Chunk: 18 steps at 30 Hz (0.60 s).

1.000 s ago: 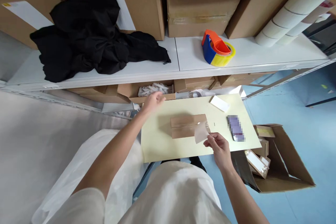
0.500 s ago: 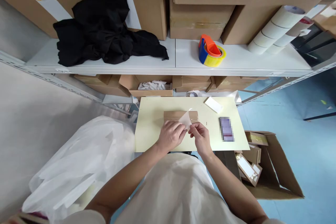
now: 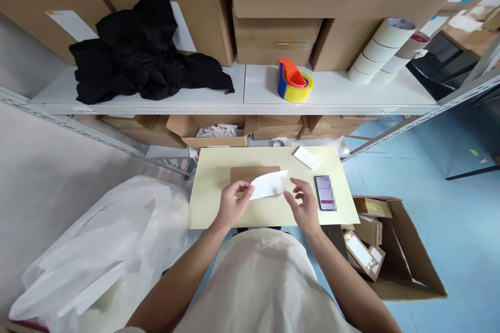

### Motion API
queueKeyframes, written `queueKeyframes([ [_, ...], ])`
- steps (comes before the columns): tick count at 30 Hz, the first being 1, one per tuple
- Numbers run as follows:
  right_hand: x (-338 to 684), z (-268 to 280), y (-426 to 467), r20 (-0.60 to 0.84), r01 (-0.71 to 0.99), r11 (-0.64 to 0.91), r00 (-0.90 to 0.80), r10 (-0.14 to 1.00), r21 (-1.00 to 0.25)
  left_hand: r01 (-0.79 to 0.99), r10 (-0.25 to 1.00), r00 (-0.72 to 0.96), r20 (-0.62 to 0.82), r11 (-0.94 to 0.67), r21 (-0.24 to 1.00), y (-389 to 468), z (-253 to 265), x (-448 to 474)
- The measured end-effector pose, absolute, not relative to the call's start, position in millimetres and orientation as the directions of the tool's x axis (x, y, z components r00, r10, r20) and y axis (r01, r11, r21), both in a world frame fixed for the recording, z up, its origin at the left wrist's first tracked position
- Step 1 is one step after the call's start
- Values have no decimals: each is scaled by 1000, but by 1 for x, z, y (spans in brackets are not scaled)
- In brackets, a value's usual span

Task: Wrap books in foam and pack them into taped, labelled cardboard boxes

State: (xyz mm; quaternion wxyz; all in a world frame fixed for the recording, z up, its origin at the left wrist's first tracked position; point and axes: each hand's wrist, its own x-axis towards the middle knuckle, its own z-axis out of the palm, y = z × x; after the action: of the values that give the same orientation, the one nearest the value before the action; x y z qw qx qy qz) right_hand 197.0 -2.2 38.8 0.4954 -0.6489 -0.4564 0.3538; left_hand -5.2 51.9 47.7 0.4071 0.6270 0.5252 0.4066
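Note:
A white label (image 3: 269, 185) is pinched at its left end by my left hand (image 3: 234, 202), thumb on the near side. It hangs above the table, slightly curved, its upper right corner raised. Just off its right end, my right hand (image 3: 305, 204) is open, thumb and fingers apart, with nothing visible between them. A small flat brown cardboard box (image 3: 239, 173) lies behind the label on the pale yellow table (image 3: 213, 208) and is partly covered by it. Right of my right hand lies a phone (image 3: 325, 193); farther back rests a stack of white labels (image 3: 307, 157).
A grey shelf (image 3: 258, 94) spans the back, carrying black cloth (image 3: 144, 57), a tape dispenser (image 3: 294, 83), tape rolls (image 3: 377, 49) and large cartons (image 3: 279, 39). An open carton (image 3: 414, 250) with small boxes stands right. White plastic sheeting (image 3: 113, 239) bulges at left.
My hands have moved apart. The label, earlier bent between both hands, now stretches out flatter from my left hand, and my right hand has come off it. The camera view has shifted slightly.

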Motion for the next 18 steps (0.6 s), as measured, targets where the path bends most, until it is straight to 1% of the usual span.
queueKeyframes([
  [1, 201, 36, -1, -9, 247, -116, 396, 918, -962, 257, 995, 98, 18, -42, 966, 53, 46, -7],
  [3, 207, 30, 3, -81, 179, -169, 416, 906, -969, 158, 994, 83, -77, 64, 985, 54, 43, -11],
  [6, 209, 27, 10, -193, 28, -212, 314, 930, -977, 120, 984, 84, -159, 149, 982, 52, 40, -15],
  [9, 205, 26, 12, -241, -39, -239, 245, 939, -970, 111, 972, 75, -225, 216, 970, 46, 32, -18],
  [13, 197, 20, 6, -325, -19, -329, 228, 918, -944, 134, 948, 40, -315, 308, 942, 33, 12, -26],
  [15, 193, 12, 1, -363, 8, -376, 238, 901, -927, 183, 937, 20, -349, 339, 923, 27, 1, -31],
  [18, 187, -4, -2, -398, 62, -427, 266, 878, -902, 277, 937, -8, -350, 338, 899, 25, -15, -39],
])
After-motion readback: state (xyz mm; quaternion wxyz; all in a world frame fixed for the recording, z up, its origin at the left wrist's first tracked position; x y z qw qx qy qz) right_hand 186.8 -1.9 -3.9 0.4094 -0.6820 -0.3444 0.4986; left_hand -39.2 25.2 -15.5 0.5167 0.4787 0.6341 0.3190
